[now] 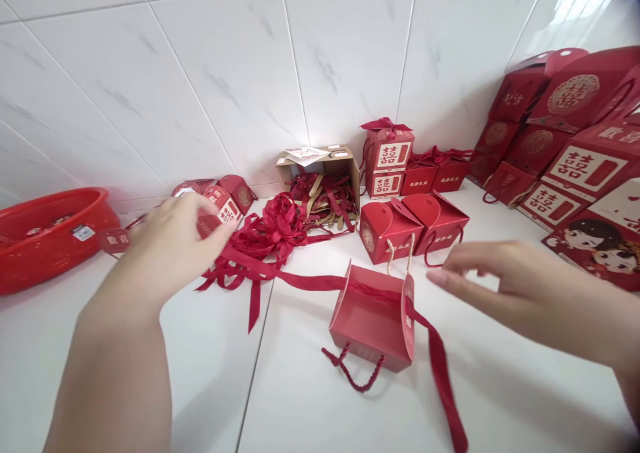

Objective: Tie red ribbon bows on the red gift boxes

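An unfolded red gift box [370, 326] stands in front of me with its top open and a dark red rope handle [363, 383] on the near side. A red ribbon [440, 360] runs through both of its end flaps, one tail hanging right, the other reaching left to a ribbon heap [280, 230]. My left hand [175, 246] hovers left of that heap, near some small boxes [223, 203]; thumb and forefinger are apart, other fingers hidden. My right hand [500, 283] is in the air right of the box, thumb and fingers apart, holding nothing.
Behind the box sit two closed red boxes [393, 230] with rope handles. Further back are ribbon-tied boxes [390, 156] and a cardboard carton [353, 166] of red and gold strips. A red plastic basin [95, 220] stands left; stacked gift boxes [575, 146] fill the right.
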Available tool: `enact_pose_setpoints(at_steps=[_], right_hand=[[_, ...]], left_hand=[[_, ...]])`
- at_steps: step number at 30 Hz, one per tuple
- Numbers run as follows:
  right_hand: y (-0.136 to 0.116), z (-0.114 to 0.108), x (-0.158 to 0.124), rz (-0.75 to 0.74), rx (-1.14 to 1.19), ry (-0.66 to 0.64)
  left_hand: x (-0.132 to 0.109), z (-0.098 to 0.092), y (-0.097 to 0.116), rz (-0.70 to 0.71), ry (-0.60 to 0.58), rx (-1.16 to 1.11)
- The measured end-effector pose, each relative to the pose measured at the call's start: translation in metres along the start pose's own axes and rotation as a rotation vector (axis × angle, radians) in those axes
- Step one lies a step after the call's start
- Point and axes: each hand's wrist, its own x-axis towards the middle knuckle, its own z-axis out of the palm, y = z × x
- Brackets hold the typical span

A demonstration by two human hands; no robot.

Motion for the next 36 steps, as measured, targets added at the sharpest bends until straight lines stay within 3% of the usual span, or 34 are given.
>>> enact_pose_setpoints(at_steps=[3,5,7,9,12,18,24,28,30,34,35,36], right_hand=[[0.009,0.017,-0.009,0.054,-0.078,-0.137],[0.011,0.029,-0.008,0.057,-0.004,-0.175],[0.012,0.038,-0.004,0.027,0.095,-0.196],[0.014,0.046,0.002,-0.019,0.215,-0.207],[0.016,0.058,0.01,-0.022,0.43,-0.25],[0.011,0.064,0.022,0.082,0.704,-0.431],[0.024,0.042,0.025,0.041,0.681,-0.345],[0.039,0.045,0.022,-0.008,0.613,-0.32],[0.047,0.048,0.019,-0.01,0.483,-0.288],[0.063,0.045,0.005,0.038,0.001,-0.047],[0.065,0.044,0.001,0.052,-0.079,-0.023],[0.065,0.043,-0.003,0.064,-0.11,-0.049]], left_hand=[[-0.009,0.022,0.034,0.144,-0.312,-0.273],[-0.019,0.041,0.055,0.312,-0.532,-0.421],[-0.031,0.058,0.069,0.433,-0.675,-0.543],[-0.045,0.07,0.074,0.44,-0.755,-0.653],[-0.065,0.078,0.07,0.293,-0.811,-0.788],[-0.088,0.074,0.055,0.011,-0.81,-0.937],[-0.082,0.065,0.041,-0.005,-0.801,-0.764],[-0.079,0.074,0.034,0.018,-0.792,-0.721],[-0.08,0.082,0.026,0.053,-0.689,-0.667],[-0.088,0.088,0.008,0.165,-0.182,-0.419],[-0.092,0.087,0.006,0.21,-0.148,-0.373],[-0.097,0.085,0.006,0.264,-0.189,-0.342]])
